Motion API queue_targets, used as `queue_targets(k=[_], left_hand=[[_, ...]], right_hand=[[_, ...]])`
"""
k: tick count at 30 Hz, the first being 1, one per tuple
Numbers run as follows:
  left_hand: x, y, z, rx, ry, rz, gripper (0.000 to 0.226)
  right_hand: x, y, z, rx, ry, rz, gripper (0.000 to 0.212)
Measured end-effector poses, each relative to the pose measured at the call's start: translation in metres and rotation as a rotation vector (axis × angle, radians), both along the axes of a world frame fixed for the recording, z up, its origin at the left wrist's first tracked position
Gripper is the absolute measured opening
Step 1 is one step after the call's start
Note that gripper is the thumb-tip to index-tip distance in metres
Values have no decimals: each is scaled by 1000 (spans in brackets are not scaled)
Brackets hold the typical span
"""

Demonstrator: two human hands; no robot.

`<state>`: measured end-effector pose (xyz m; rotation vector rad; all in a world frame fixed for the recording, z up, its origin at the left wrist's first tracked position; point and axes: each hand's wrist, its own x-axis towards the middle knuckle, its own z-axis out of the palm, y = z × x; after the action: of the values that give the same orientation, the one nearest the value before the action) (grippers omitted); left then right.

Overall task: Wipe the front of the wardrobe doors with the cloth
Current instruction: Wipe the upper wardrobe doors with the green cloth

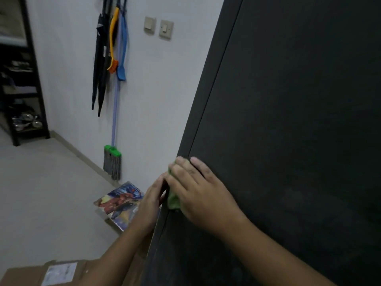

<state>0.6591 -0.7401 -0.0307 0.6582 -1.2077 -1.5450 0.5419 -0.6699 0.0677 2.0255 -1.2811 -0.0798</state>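
Observation:
The black wardrobe door (288,120) fills the right half of the view, its left edge running down to the lower middle. My right hand (198,193) presses a green cloth (172,200) flat against the door's left edge; most of the cloth is hidden under the palm and fingers. My left hand (151,203) rests against the wardrobe's side edge just left of the cloth, its fingers straight and pointing upward.
A green-headed mop (113,159), umbrellas (100,65) and brushes (117,48) hang on the white wall. A colourful printed board (119,200) lies on the floor by the wardrobe. A cardboard box (51,273) is at the bottom left; a dark shelf (22,79) stands far left.

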Motion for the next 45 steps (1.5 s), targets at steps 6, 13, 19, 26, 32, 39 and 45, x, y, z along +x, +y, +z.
queue_targets(k=[6,13,19,26,32,39,45], left_hand=[[-25,19,-19,-153,26,221,34],[-47,14,-43,-217,2,421,50],[-61,7,-50,-375,-138,646,35],[-49,2,-61,-492,-206,609,35],[-26,20,-48,-483,-359,366,41],[-28,81,4,-750,-468,435,62],[-65,152,89,-1220,-288,290,60]], right_hand=[[-13,7,-6,-103,-30,136,39],[-40,25,21,-378,-32,110,36],[-59,49,11,-280,133,120,37],[-72,71,37,-564,0,25,36],[-84,107,-17,-407,60,-6,40],[-126,168,76,-789,-204,-104,35],[-106,168,50,-722,-369,-246,64]])
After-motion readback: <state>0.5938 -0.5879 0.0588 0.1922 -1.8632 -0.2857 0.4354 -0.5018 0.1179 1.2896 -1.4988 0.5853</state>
